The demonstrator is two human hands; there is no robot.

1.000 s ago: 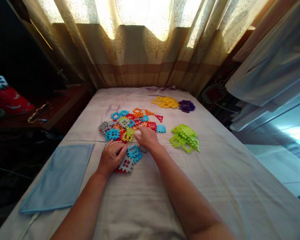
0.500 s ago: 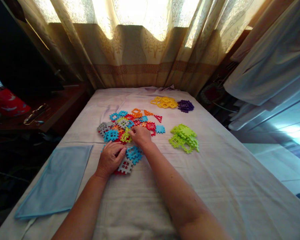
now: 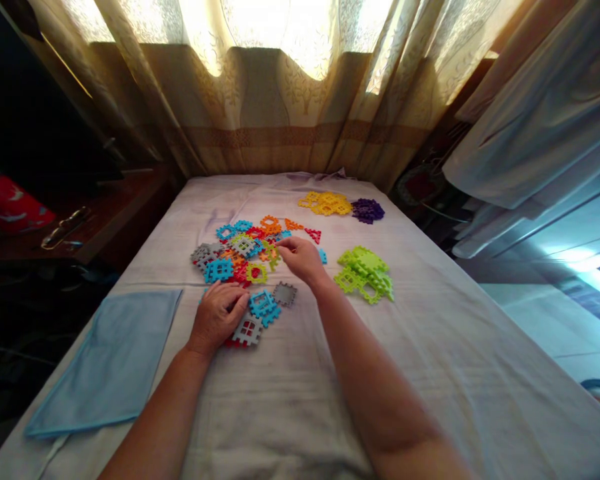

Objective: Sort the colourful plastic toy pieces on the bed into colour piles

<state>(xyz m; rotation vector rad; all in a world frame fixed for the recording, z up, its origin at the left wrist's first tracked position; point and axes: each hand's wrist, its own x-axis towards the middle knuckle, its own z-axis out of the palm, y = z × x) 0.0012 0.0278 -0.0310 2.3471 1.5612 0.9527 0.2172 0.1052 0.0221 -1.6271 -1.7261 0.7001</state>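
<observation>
My right hand (image 3: 304, 262) pinches a lime green building tile (image 3: 271, 256) by its edge, over the right side of a mixed pile of interlocking plastic tiles. Another lime tile (image 3: 257, 273) lies in the pile, close by. My left hand (image 3: 217, 313) rests at the near left of the pile, its fingers loosely curved and the thumb apart. What lies under its palm is hidden. Beside its thumb are blue tiles (image 3: 264, 305) and a grey window tile (image 3: 247, 330) on top of something red. A plain grey tile (image 3: 285, 294) sits to their right.
Sorted heaps lie on the sheet-covered table (image 3: 410, 373): lime tiles (image 3: 365, 272) at right, yellow tiles (image 3: 326, 203) and purple tiles (image 3: 368, 211) at the back. A light blue cloth bag (image 3: 110, 360) is at left. Curtains (image 3: 270, 113) hang behind.
My right hand has moved right and slightly up, lifting the lime tile from the pile and uncovering the plain grey tile. My left hand has stayed about where it was.
</observation>
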